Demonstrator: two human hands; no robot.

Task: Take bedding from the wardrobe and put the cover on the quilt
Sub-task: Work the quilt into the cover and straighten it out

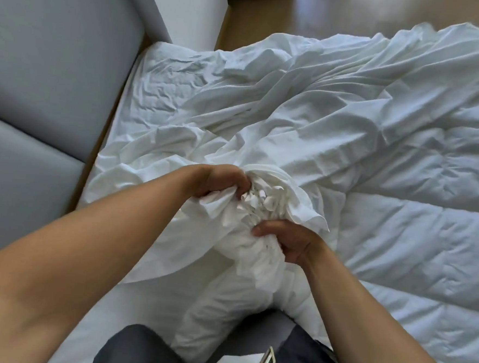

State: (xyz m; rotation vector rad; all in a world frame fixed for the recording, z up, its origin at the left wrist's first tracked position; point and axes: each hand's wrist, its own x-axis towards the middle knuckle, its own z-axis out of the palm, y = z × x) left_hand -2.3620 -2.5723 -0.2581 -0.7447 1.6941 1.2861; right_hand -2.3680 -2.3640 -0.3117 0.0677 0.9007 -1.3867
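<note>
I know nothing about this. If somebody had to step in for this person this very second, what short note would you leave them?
Left hand: fingers grip a gathered bunch of the white cover.
Right hand: grips the same bunch from the near side.
Quilt: spread across the bed on the right, with one end running under the bunch towards the person.
The rest of the cover lies crumpled towards the grey headboard.
Done: bedding is out and the cover is gathered at what looks like a quilt corner.
Left: draw the cover over the whole quilt and smooth it.
</note>
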